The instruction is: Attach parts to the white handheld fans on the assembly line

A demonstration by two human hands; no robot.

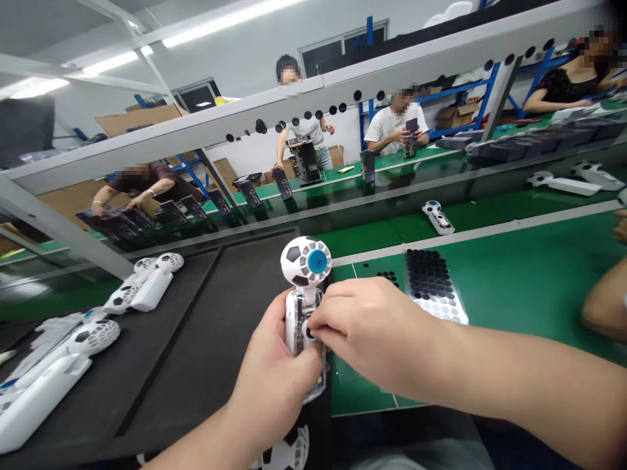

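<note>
My left hand (274, 365) is wrapped round the handle of a white handheld fan (306, 264), which stands upright with its football-patterned head and blue centre cap at the top. The front of the handle is uncovered, so circuitry shows inside. Pinched fingers of my right hand (362, 320) press at the middle of this handle, where a small dark disc shows at the fingertips; part of it is hidden. Right of the fan, a sheet of round black stickers (427, 274) lies on the green bench, with several loose black discs (386, 275) beside it.
More white fans (93, 336) lie on the black mat (196, 365) at left. Another fan (437, 217) rests on the green conveyor ahead. A slanting metal rail (274, 108) crosses above. Co-workers sit and stand beyond; another person's arm (607, 300) is at the right edge.
</note>
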